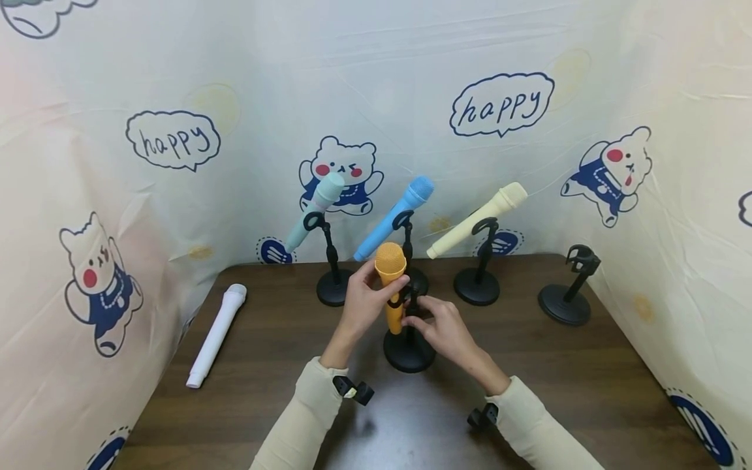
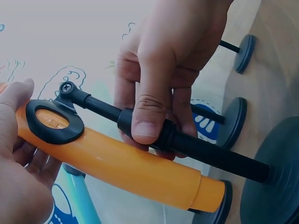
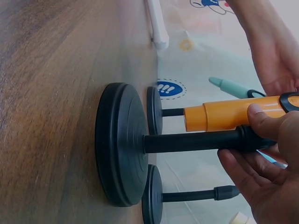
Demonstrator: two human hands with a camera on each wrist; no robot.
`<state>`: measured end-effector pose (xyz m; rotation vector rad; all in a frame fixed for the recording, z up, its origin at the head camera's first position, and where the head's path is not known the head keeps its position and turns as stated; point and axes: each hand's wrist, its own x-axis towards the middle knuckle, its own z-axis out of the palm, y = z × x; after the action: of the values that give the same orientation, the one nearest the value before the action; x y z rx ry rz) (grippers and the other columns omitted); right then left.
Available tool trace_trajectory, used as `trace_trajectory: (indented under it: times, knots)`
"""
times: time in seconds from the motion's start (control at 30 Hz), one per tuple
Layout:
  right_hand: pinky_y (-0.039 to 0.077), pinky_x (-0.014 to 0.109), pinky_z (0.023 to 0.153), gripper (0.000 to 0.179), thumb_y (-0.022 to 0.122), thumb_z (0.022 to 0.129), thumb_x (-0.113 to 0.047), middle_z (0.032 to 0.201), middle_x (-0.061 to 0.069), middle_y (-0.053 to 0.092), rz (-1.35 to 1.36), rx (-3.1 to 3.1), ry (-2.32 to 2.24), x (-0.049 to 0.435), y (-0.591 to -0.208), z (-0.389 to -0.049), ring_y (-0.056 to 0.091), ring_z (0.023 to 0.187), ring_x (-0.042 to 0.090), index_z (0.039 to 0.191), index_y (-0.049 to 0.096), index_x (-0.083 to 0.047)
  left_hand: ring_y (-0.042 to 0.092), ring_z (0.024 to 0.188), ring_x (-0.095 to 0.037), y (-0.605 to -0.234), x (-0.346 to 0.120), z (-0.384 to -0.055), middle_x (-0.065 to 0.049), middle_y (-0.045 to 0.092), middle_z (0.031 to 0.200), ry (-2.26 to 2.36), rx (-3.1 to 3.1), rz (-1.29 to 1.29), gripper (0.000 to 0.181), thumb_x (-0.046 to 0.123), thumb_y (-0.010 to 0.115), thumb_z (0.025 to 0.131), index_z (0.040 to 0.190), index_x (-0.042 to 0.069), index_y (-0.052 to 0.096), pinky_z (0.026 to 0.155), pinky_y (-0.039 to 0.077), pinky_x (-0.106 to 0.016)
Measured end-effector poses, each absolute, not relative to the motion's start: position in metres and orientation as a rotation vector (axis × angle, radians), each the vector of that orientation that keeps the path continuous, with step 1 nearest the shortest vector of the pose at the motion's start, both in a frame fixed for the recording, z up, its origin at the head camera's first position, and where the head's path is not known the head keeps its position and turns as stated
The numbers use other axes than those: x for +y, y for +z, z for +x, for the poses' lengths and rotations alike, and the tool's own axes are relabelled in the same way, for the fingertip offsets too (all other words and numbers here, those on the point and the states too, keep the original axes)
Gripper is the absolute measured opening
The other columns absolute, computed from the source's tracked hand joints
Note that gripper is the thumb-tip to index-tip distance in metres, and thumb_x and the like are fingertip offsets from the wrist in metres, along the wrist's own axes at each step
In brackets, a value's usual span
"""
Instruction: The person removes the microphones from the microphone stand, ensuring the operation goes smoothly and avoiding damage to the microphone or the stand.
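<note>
An orange microphone (image 1: 390,262) sits in the clip of a black desk stand (image 1: 409,352) at the middle of the table. My left hand (image 1: 365,297) grips the microphone near its head, thumb across the front. Lower down, my right hand (image 1: 442,326) pinches the stand's pole at its collar. In the left wrist view the clip ring (image 2: 55,122) goes round the orange handle, which slants beside the pole. The round base (image 3: 122,144) rests on the wooden table in the right wrist view.
Behind stand a mint microphone (image 1: 317,209), a blue microphone (image 1: 393,219) and a pale yellow microphone (image 1: 478,219), each on a black stand. A stand with a bare clip (image 1: 565,301) is at the right. On the left lies a white microphone (image 1: 217,336). Printed cloth (image 1: 411,98) hangs behind.
</note>
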<state>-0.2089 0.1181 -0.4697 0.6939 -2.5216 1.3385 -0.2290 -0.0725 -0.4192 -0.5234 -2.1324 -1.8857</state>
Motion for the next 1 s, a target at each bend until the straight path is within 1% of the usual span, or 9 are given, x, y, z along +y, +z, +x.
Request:
trace_trajectory:
  times: [0.3, 0.53, 0.8, 1.0]
  knots:
    - [0.066, 0.027, 0.079, 0.018, 0.081, 0.094, -0.011, 0.112, 0.010, 0.077, 0.699, -2.522, 1.354, 0.118, -0.470, -0.211, 0.079, 0.102, 0.024, 0.110, 0.074, -0.006, 0.067, 0.125, -0.033, -0.414, -0.073, -0.231, -0.015, 0.070, 0.136, -1.880, -2.139, -0.523, 0.049, 0.016, 0.083, 0.095, 0.140, 0.006, 0.066, 0.112, 0.054, -0.055]
    - [0.066, 0.027, 0.079, 0.018, 0.082, 0.093, -0.012, 0.111, 0.010, 0.077, 0.688, -2.528, 1.350, 0.117, -0.470, -0.211, 0.079, 0.102, 0.024, 0.108, 0.074, -0.006, 0.068, 0.126, -0.035, -0.411, -0.074, -0.231, -0.016, 0.069, 0.136, -1.882, -2.129, -0.537, 0.049, 0.014, 0.082, 0.095, 0.141, 0.005, 0.065, 0.112, 0.053, -0.056]
    - [0.066, 0.030, 0.079, 0.019, 0.083, 0.093, -0.012, 0.112, 0.011, 0.078, 0.687, -2.531, 1.343, 0.117, -0.468, -0.210, 0.079, 0.101, 0.025, 0.109, 0.074, -0.006, 0.071, 0.118, -0.033, -0.406, -0.073, -0.231, -0.015, 0.071, 0.131, -1.890, -2.123, -0.538, 0.045, 0.015, 0.082, 0.095, 0.137, 0.006, 0.066, 0.105, 0.059, -0.054]
    - [0.066, 0.029, 0.079, 0.020, 0.083, 0.093, -0.014, 0.113, 0.010, 0.078, 0.686, -2.531, 1.315, 0.116, -0.469, -0.211, 0.078, 0.102, 0.025, 0.109, 0.075, -0.006, 0.072, 0.115, -0.034, -0.402, -0.074, -0.233, -0.017, 0.072, 0.129, -1.878, -2.112, -0.530, 0.045, 0.014, 0.082, 0.095, 0.136, 0.004, 0.066, 0.102, 0.061, -0.053]
